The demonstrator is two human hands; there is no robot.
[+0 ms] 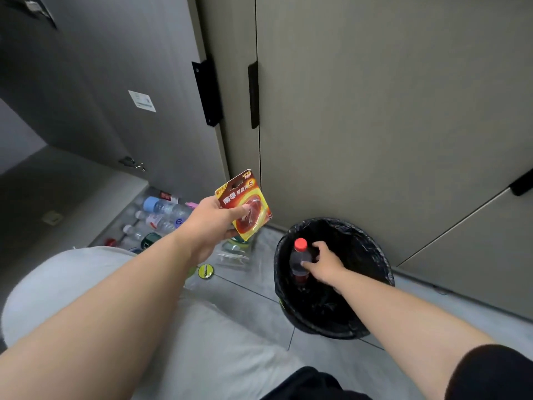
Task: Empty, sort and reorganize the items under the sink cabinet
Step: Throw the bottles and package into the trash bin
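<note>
Sorting about midway, I judge. Left hand pinches red battery pack, raised beside closed doors. Right hand fingers curl round red-capped bottle inside black-lined bin. More bottles lie by open cabinet, unsorted.

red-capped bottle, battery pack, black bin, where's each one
red-capped bottle (300, 245): head view, on the red cap
battery pack (230, 200): head view, on its printed front
black bin (331, 222): head view, on the lined far rim

The red-and-yellow card reads "南孚 聚能环" and a "5".
</note>
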